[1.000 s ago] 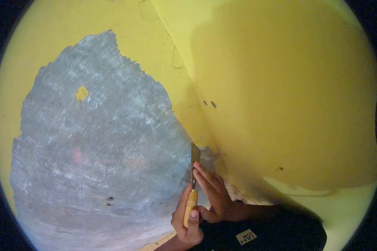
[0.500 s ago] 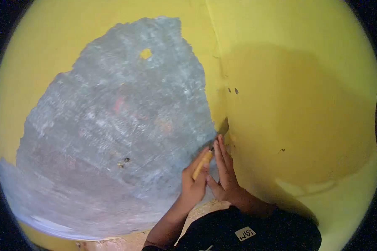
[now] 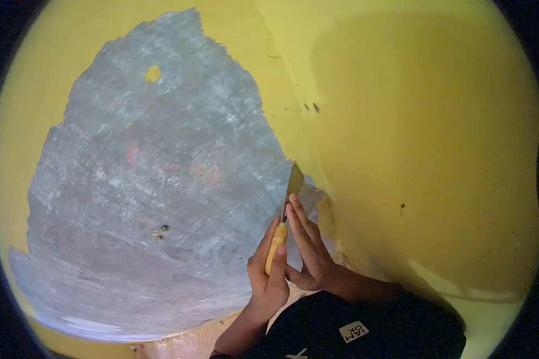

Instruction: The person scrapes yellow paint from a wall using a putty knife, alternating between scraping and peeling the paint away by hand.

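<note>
My left hand point(image 3: 268, 272) is wrapped round the yellow handle of a putty knife point(image 3: 276, 242), thumb along its top. Its thin metal blade point(image 3: 294, 179) points up and lies against the wall, where grey surface meets yellow paint. My right hand point(image 3: 310, 251) has its fingers stretched out straight, with the tips resting on the lower part of the blade. The right thumb reaches toward my left hand. The large grey patch point(image 3: 161, 179) has ragged edges against the yellow paint point(image 3: 245, 36).
A wall corner runs down to the right, with a shaded yellow wall point(image 3: 431, 149) beyond it. Small dark marks point(image 3: 311, 107) sit near the corner. Two small fittings or holes point(image 3: 161, 231) show low in the grey patch. Pale floor point(image 3: 185, 347) shows below.
The blade has turned more upright and shifted left, with both hands. Grey now shows to the right of the blade where yellow paint was. The view has swung slightly right.
</note>
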Demonstrator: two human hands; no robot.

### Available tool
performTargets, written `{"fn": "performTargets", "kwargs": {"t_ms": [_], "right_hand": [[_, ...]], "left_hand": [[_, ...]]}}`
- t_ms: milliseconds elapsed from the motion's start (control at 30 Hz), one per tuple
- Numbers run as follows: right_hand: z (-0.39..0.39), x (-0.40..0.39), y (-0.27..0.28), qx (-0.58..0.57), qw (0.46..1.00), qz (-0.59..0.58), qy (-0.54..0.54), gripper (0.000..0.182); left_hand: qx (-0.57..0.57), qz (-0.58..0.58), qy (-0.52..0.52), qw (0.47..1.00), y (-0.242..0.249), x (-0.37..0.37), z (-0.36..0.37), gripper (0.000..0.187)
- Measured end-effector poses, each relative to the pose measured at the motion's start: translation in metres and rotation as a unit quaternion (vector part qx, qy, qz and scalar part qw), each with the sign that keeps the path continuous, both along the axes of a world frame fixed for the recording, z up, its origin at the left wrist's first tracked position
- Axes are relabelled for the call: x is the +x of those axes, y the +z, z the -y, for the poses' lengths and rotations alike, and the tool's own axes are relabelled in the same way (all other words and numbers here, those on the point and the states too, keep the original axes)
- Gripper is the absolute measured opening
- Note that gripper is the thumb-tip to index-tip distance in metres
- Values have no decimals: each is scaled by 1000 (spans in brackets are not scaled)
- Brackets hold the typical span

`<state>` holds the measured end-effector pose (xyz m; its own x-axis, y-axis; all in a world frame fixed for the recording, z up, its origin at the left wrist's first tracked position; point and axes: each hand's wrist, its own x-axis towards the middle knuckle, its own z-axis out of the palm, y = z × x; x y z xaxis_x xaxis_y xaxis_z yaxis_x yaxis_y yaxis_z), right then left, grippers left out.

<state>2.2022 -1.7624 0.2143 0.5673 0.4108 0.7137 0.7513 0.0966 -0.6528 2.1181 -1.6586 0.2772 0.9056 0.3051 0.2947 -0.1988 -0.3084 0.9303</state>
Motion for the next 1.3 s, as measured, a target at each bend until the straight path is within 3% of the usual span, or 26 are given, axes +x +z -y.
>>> {"fn": "performTargets", "kwargs": {"t_ms": [67, 100, 233, 300, 400, 433, 533, 567, 800, 867, 1067, 1167, 1267, 1300], "right_hand": [[3, 9, 0, 10, 1000, -4, -26, 94], [7, 12, 0, 13, 999, -2, -46, 95], [9, 14, 3, 3, 999, -3, -42, 96], [6, 7, 0, -4, 1000, 2, -26, 97], [0, -5, 1, 11, 1000, 1, 29, 102], [-1, -7, 1, 14, 999, -9, 36, 104], [-1, -4, 3, 2, 1000, 4, 14, 104], [-1, -2, 3, -17, 1000, -3, 5, 102], [12, 24, 8, -68, 996, 23, -54, 107], [9, 14, 7, -56, 996, 29, -60, 109], [3, 0, 12, -33, 999, 10, -9, 108], [6, 3, 7, -18, 1000, 6, -10, 108], [10, 7, 2, 1, 1000, -1, -15, 108], [11, 7, 1, 12, 1000, 0, -14, 108]], "left_hand": [[-39, -104, -9, 994, 14, 16, 2, 50], [-3, -61, -21, 998, 3, 30, -5, 49], [-18, -80, -21, 996, 8, 27, -5, 49], [76, -16, -16, 997, -12, 13, -13, 49], [21, -41, 31, 998, -13, -13, -11, 50], [-20, -121, 41, 992, 12, -19, 0, 50], [-48, -109, 37, 992, 12, -15, 2, 49], [26, -13, 25, 999, -2, -8, -6, 49], [17, 33, -21, 999, 9, 29, -8, 47], [60, -40, -10, 997, 21, 9, -1, 47], [55, -54, 8, 997, 28, -16, 3, 50], [102, 23, -2, 995, 21, -10, 7, 50], [28, -11, -21, 999, 17, -10, 18, 49], [56, 14, -25, 998, 18, -8, 19, 49]]}}
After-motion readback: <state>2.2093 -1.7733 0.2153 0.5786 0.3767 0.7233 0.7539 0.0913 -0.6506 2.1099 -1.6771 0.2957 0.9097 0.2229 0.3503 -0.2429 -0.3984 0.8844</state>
